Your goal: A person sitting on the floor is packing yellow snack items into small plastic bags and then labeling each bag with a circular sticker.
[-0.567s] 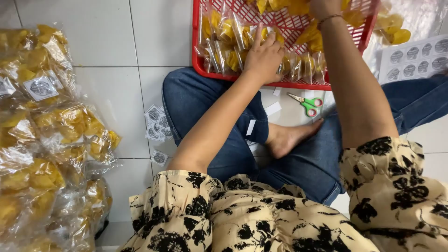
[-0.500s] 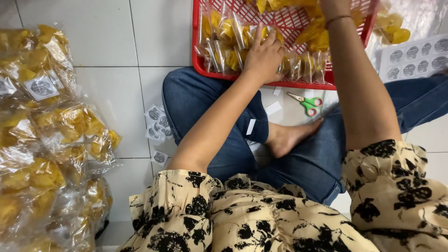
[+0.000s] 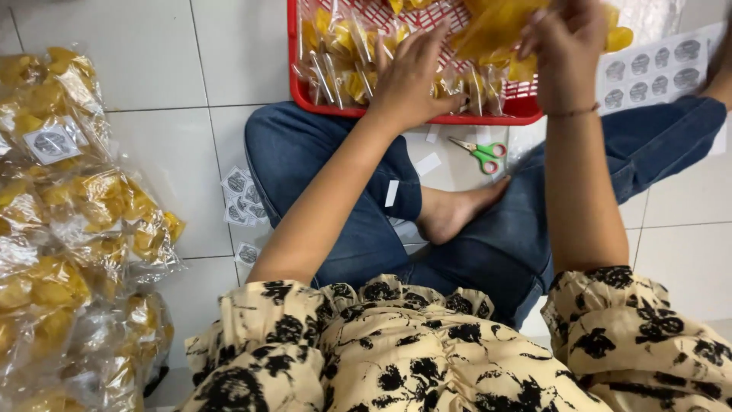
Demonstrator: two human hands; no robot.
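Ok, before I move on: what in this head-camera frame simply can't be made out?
- Red basket: far side cut off by the top edge.
- Left hand: palm faces down on the clear snack packs, so any grip is hidden.
- Right hand: blurred; its fingertips run into the yellow bag.
- Sticker sheet: round designs too small to make out.
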